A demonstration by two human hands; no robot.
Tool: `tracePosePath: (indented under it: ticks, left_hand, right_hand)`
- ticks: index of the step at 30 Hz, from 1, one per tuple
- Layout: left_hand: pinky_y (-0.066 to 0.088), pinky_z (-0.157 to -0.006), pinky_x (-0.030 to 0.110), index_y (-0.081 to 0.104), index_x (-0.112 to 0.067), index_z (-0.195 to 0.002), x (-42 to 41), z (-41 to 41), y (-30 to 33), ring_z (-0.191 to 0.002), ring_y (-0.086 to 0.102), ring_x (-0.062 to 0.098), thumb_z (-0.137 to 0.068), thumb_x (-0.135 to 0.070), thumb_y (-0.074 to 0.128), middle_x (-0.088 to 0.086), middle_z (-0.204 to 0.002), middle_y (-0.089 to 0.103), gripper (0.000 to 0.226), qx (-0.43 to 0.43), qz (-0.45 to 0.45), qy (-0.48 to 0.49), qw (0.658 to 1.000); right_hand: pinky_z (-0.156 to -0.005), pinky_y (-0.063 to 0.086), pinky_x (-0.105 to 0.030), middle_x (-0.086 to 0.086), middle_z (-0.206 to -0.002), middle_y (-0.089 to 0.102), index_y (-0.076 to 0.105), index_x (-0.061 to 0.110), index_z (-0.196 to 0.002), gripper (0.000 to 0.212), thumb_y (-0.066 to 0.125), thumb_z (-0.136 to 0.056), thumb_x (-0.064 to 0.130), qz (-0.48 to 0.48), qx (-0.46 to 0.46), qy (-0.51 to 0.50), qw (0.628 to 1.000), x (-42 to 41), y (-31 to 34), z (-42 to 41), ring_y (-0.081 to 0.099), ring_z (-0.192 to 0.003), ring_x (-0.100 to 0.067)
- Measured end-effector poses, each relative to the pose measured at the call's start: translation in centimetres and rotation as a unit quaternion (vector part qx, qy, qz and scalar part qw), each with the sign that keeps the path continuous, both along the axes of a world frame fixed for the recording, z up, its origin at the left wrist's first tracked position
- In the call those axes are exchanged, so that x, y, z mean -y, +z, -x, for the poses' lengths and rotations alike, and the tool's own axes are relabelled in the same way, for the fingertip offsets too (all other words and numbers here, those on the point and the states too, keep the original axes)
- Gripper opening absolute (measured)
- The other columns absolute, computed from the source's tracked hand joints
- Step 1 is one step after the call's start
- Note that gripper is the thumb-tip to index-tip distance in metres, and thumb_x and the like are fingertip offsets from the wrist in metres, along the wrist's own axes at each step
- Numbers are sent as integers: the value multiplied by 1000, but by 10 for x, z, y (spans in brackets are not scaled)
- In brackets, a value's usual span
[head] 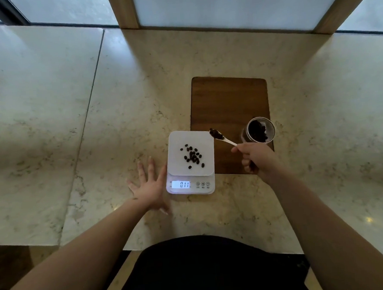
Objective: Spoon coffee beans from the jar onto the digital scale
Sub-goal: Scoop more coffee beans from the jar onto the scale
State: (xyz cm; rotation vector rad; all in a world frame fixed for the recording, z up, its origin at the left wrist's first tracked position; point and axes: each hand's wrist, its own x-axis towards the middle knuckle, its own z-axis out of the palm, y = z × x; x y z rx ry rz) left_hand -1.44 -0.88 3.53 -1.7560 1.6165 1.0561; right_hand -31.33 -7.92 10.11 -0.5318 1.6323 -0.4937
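A white digital scale (174,143) sits on the marble counter, its lit display reading 0.11. A small pile of dark coffee beans (193,156) lies on its platform. My right hand (255,157) grips the handle of a white spoon (226,141), whose bowl is heaped with beans and hovers over the scale's far right corner. An open glass jar (260,130) with beans inside stands just beyond my right hand, on a wooden board. My left hand (149,187) lies flat with fingers spread on the counter, touching the scale's left side.
The brown wooden board (228,102) lies behind and right of the scale. The marble counter (116,104) extends left across a seam to another slab. Wooden window posts (124,10) rise at the far edge. The counter's near edge is close to my body.
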Motion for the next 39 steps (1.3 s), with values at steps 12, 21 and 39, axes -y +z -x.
tracePosePath:
  ticks: [12,21,39]
  left_hand:
    - [-17,-100,84,-52,-47,-130,1,2,3,-119,-64,36,-52,-52,97,2,-132,-69,168,6,-6,0,1000]
    - [-15,-101,85,-48,-45,-137,1,3,4,-116,-65,35,-52,-51,98,0,-130,-71,169,5,-9,2,1000]
    - [-18,-98,84,-47,-45,-138,0,1,0,-117,-65,35,-51,-53,98,-1,-130,-71,169,11,-7,-1,1000]
  right_hand:
    - [-44,36,-24,1,-64,42,74,13,-90,28,49,-99,22,-14,-19,55,998,-9,-20,-28,42,-53,-13]
    - [-45,38,-26,2,-55,44,75,16,-89,29,49,-100,26,19,-43,78,996,-10,-30,-28,46,-53,-13]
    - [-55,38,-32,2,-64,56,71,18,-96,25,47,-101,26,159,-164,187,955,-17,-31,-32,48,-57,-15]
